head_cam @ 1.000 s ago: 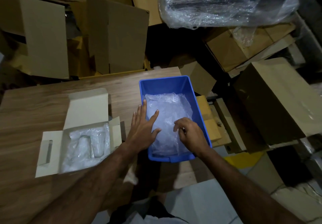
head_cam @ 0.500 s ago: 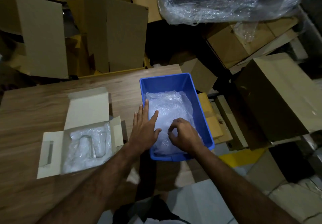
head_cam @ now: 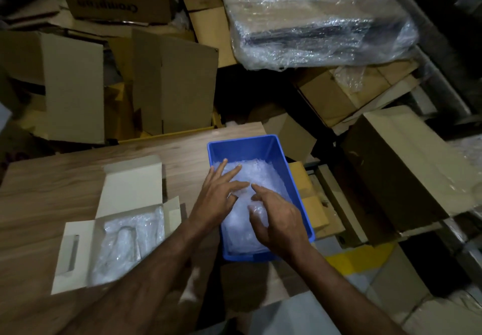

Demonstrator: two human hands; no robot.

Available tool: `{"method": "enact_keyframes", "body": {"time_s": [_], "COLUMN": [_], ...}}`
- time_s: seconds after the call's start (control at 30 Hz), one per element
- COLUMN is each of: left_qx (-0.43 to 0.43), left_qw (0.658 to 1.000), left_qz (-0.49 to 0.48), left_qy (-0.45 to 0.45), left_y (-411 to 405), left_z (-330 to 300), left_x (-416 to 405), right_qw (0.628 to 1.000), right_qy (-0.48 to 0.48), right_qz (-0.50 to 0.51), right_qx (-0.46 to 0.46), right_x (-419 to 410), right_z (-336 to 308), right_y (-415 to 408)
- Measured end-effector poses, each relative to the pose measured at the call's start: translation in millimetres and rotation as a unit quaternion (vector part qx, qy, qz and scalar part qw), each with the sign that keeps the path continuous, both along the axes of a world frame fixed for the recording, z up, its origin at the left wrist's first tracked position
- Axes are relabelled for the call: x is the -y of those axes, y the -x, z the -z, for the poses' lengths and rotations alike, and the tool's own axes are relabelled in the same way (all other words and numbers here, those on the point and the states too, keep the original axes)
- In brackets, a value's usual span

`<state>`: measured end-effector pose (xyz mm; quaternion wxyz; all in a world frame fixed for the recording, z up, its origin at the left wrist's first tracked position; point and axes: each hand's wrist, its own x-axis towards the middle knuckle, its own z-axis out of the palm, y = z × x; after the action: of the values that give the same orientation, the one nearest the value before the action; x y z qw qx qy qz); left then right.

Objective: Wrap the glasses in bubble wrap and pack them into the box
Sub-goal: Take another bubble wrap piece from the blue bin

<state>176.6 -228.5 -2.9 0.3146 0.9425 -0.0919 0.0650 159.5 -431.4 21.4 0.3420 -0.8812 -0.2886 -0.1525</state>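
A blue plastic bin stands at the right edge of the wooden table, holding a pile of bubble wrap. My left hand lies flat on the wrap with fingers spread. My right hand is over the near part of the pile, fingers curled and pinching a piece of wrap. To the left, an open white cardboard box holds glasses wrapped in bubble wrap. No bare glass shows in the bin.
Flattened and stacked cardboard boxes crowd the area behind the table. A large film-wrapped package lies at the back right. More cartons sit on the floor to the right of the bin.
Both hands have shifted farther into the bin. My right hand moved up and toward the left hand, fingers now pinching the wrap. The camera tilted upward a little.
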Motion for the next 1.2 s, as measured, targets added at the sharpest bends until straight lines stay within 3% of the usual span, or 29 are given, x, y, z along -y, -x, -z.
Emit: {"method": "enact_keyframes", "body": {"time_s": [0.2, 0.3, 0.4, 0.53, 0.67, 0.77, 0.83, 0.87, 0.97, 1.07, 1.1, 1.2], "left_qx": [0.064, 0.098, 0.131, 0.138, 0.158, 0.113, 0.051, 0.01, -0.091, -0.155, -0.173, -0.224], "left_qw": [0.993, 0.988, 0.975, 0.92, 0.858, 0.822, 0.816, 0.811, 0.775, 0.74, 0.727, 0.681], "left_qz": [0.049, 0.047, -0.022, -0.166, -0.286, -0.362, -0.383, -0.383, -0.416, -0.47, -0.482, -0.504], "left_qy": [0.089, 0.111, 0.176, 0.328, 0.397, 0.425, 0.431, 0.441, 0.466, 0.456, 0.457, 0.481], "left_y": [33.3, 57.3, 82.8, 113.8, 132.3, 141.7, 147.5, 151.3, 161.3, 169.6, 172.4, 181.1], "left_z": [-51.0, -73.1, -89.6, -107.5, -116.5, -116.4, -108.1, -104.2, -93.8, -89.3, -90.5, -86.2], "left_x": [-26.4, -43.2, -65.7, -95.4, -129.6, -157.2, -177.9, -186.9, -208.1, -220.1, -221.3, -229.4], "right_qw": [0.998, 0.997, 0.99, 0.98, 0.981, 0.968, 0.926, 0.886, 0.703, 0.538, 0.513, 0.509], "right_qy": [0.028, -0.031, -0.098, -0.138, -0.113, -0.125, -0.173, -0.203, -0.254, -0.345, -0.349, -0.331], "right_qz": [0.045, 0.021, -0.042, -0.1, -0.136, -0.13, -0.095, -0.077, -0.08, -0.131, -0.141, -0.169], "right_qx": [-0.032, -0.067, -0.097, -0.105, -0.082, -0.176, -0.323, -0.41, -0.659, -0.758, -0.772, -0.777], "right_x": [-5.5, -21.6, -48.2, -89.1, -130.7, -162.8, -183.6, -192.6, -208.4, -209.3, -208.2, -208.3], "right_z": [4.5, -9.8, -31.3, -49.9, -76.4, -85.5, -88.1, -91.8, -89.7, -73.6, -68.6, -55.5], "right_y": [-0.7, -6.6, -1.8, 11.1, 19.1, 14.0, 8.3, 7.3, 9.2, 22.5, 30.8, 51.1]}}
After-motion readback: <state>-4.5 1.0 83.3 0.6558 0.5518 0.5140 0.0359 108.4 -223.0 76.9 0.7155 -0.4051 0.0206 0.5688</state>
